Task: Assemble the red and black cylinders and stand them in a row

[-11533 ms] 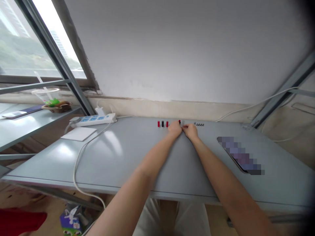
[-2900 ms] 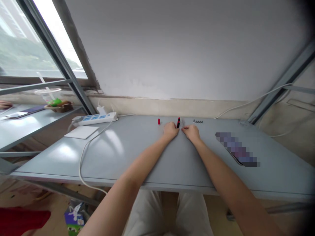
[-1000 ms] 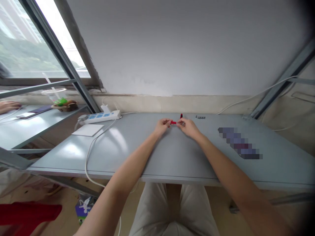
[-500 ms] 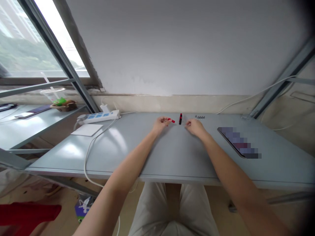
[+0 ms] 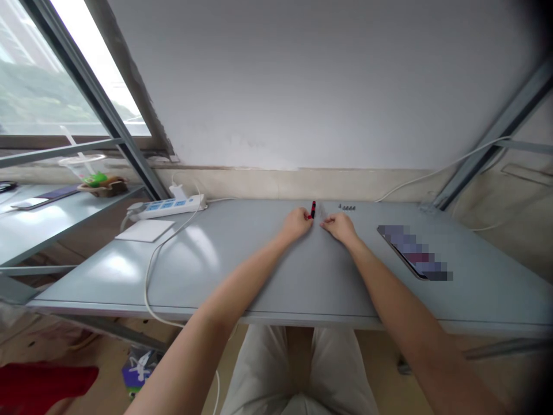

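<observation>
My left hand [image 5: 298, 223] is closed at the far middle of the desk, its fingertips around a small red piece [image 5: 309, 217] that they mostly cover. Right against those fingertips stands or lies a short black-and-red stick [image 5: 313, 209]; I cannot tell whether the hand grips it too. A little to the right, my right hand [image 5: 340, 226] pinches at the lower edge of a faint clear plastic piece [image 5: 321, 211], whose shape is hard to make out. Beyond the right hand, several small dark metal bits [image 5: 347, 207] sit in a row.
A phone [image 5: 412, 252] lies to the right on the grey desk [image 5: 298, 282]. At the left are a white power strip [image 5: 170, 206], a flat white square [image 5: 146, 230] and a loose white cable [image 5: 151, 271]. A wall [image 5: 276, 86] rises behind the desk.
My left hand has moved right with the red piece, up to the black-and-red stick. My right hand has stayed nearly in place. The whole view has shifted slightly.
</observation>
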`<move>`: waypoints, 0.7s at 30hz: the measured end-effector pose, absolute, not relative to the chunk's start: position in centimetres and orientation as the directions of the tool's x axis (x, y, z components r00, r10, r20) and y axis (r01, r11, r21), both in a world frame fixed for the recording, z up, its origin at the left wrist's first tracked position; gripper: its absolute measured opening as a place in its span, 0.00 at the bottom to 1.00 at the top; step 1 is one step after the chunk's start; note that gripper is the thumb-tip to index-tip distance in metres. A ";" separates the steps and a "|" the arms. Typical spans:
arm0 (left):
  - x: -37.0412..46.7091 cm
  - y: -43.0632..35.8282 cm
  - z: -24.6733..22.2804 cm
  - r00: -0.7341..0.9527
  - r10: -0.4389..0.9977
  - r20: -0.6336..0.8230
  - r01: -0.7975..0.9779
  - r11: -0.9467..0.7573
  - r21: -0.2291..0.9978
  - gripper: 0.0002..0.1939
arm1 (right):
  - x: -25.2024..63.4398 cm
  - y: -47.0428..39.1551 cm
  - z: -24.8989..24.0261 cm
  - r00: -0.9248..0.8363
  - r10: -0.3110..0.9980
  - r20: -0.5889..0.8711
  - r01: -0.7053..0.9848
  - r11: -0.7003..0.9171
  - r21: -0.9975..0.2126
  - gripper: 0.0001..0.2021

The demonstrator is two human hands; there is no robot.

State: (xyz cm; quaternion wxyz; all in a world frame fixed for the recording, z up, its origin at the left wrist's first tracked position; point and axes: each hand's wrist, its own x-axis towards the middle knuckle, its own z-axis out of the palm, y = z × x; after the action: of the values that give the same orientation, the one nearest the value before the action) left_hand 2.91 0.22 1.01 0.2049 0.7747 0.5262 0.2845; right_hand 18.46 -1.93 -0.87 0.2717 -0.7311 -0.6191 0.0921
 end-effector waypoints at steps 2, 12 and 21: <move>3.1 0.2 0.8 0.279 0.937 0.212 0.713 -0.350 0.608 0.05 | 18.4 -1.8 -1.0 0.209 0.958 0.198 0.855 -0.080 -0.513 0.09; 3.3 -0.1 0.0 0.297 0.938 0.179 0.787 -0.346 0.510 0.07 | 18.4 -1.8 -1.3 0.172 0.971 0.164 0.867 -0.070 -0.494 0.12; 2.2 -1.7 0.9 0.482 0.794 0.371 0.784 -0.580 0.223 0.16 | 18.0 -2.3 -0.5 0.182 0.970 0.162 0.889 -0.092 -0.449 0.14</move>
State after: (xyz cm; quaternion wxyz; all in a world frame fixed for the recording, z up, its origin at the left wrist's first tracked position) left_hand 2.25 -1.65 0.90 0.0114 0.8606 0.4582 0.2218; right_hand 18.02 -2.30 -0.55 0.2298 -0.7335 -0.6335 0.0879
